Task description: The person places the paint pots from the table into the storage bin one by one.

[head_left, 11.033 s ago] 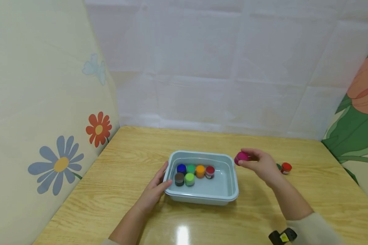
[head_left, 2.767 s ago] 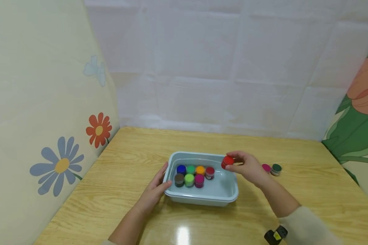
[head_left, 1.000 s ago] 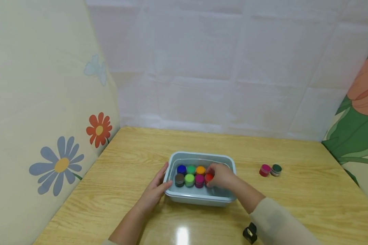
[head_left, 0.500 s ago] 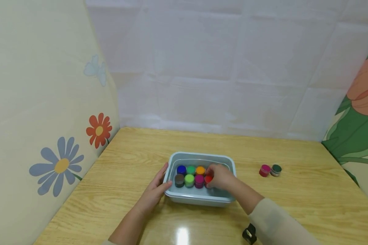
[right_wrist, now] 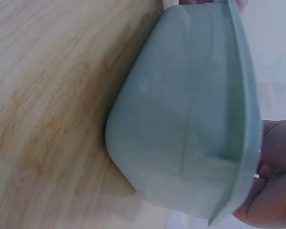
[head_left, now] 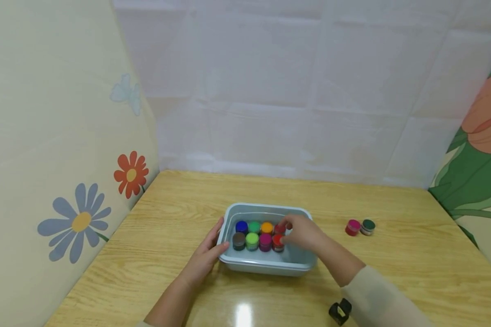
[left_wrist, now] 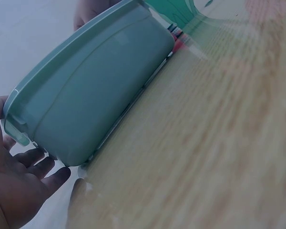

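Note:
A pale blue-green plastic basin [head_left: 266, 268] stands on the table, with small lidded paint jars in two rows inside it. The front row runs dark brown [head_left: 239, 241], light green [head_left: 252, 241], magenta [head_left: 265, 242] and bright red [head_left: 278, 243]. Behind are blue [head_left: 242, 227], green [head_left: 254, 227], orange [head_left: 267, 228] and dark red [head_left: 279, 229] jars, the last partly hidden by fingers. My left hand [head_left: 204, 254] holds the basin's left end, thumb over the rim, fingers against the outer wall [left_wrist: 86, 90]. My right hand [head_left: 304, 234] hovers inside the basin, fingers parted beside the bright red jar.
On the table [head_left: 180, 218], right of the basin, a pink-lidded jar [head_left: 353, 227] and a dark green-lidded jar [head_left: 368, 227] stand side by side. A white sheet [head_left: 237, 91] closes off the back. A flower-printed panel [head_left: 65, 136] stands on the left.
The bright red jar went from over the basin's right rim into the front row, beside the magenta one. My right hand has since loosened from it and drawn slightly right. The left hand stayed.

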The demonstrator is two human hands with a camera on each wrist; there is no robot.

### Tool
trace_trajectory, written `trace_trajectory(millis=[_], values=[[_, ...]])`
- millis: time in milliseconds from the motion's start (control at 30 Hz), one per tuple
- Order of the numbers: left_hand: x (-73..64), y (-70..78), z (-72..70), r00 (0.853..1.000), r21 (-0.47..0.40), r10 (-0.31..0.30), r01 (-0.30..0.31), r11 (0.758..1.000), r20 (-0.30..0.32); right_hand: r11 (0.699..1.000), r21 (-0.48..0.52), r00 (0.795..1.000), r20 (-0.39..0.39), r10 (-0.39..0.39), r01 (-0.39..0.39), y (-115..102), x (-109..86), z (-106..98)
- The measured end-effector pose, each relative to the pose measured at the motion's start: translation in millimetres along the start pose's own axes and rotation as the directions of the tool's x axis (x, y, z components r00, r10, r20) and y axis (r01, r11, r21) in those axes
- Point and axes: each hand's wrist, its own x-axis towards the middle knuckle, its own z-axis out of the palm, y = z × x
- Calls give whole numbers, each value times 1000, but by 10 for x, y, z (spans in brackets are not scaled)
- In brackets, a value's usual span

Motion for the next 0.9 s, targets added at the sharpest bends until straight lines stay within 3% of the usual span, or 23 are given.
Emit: trace_trajectory(millis=[233,467,733,900], values=[[-2,-15,-6,1000,5,4,-4,1000,0,995,101,999,-37,0,3,103,-79,-162],[8,-24,-8,1000,-1,12,-12,1000,-2,966,252,996,-82,-35,54,307,-143,-331],[18,-24,-5,1000,-8,7,-7,1000,6,955,285,984,-176,-32,82,632,-215,-545],[7,-9,-7,1000,-3,10,-10,1000,9,950,309,974,-226,28,45,901,-251,-680]])
